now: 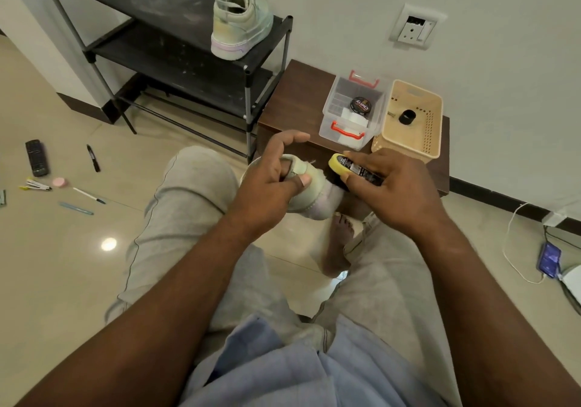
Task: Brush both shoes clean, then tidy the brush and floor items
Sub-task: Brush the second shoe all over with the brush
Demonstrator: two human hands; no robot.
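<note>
A pale green shoe (311, 192) with a lilac heel is held over my lap by my left hand (270, 183), thumb on its side and fingers inside the opening. My right hand (390, 183) grips a black brush with a yellow end (341, 164) and holds it against the shoe's heel. The second pale green shoe (240, 20) stands upright on the top shelf of the black rack (176, 45). Scattered on the floor at the left lie a remote (37, 157), a black marker (93, 158), a pen (89, 195), a teal pen (76, 208), a pink round thing (59, 182) and a stapler-like item (36, 185).
A low brown table (292, 104) stands against the wall and carries a clear box with red latches (352, 114), holding a polish tin, and a beige basket (408, 117). A phone on a white cable (549, 259) lies on the floor at the right. My bare foot (338, 243) rests below the shoe.
</note>
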